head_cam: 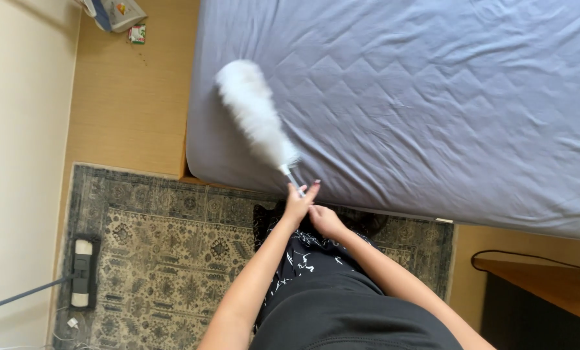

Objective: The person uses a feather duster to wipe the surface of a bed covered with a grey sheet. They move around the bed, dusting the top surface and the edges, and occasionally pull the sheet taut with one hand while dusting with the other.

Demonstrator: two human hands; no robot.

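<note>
The left hand (298, 204) is closed around the thin handle of a white feather duster (254, 113), fingers curled about the shaft with the fingertips pointing up toward the bed. The right hand (325, 220) sits just beside it, touching the left hand low down near the wrist; its fingers look bent inward, though from this angle I cannot tell whether it grips the end of the handle or only rests against the other hand. Both forearms run up from the bottom of the view and meet over the person's dark patterned clothing (322, 291).

The duster slants up and to the left from the hands, its fluffy white head lying over the near corner of the mattress (432, 97), which is covered with a grey quilted sheet marked by shallow creases. The head seems to touch the sheet.

Under the person lies a patterned rug (167, 253) in grey and beige tones, spread over a light wooden floor (128, 97). At the rug's left edge a flat mop head (82, 272) rests, its pole running off to the left. A small heap of packaging (118, 16) lies on the floor by the wall, well apart from the hands. A wooden table edge (549, 282) shows at lower right, with a dark cable (497, 254) just beside it.
</note>
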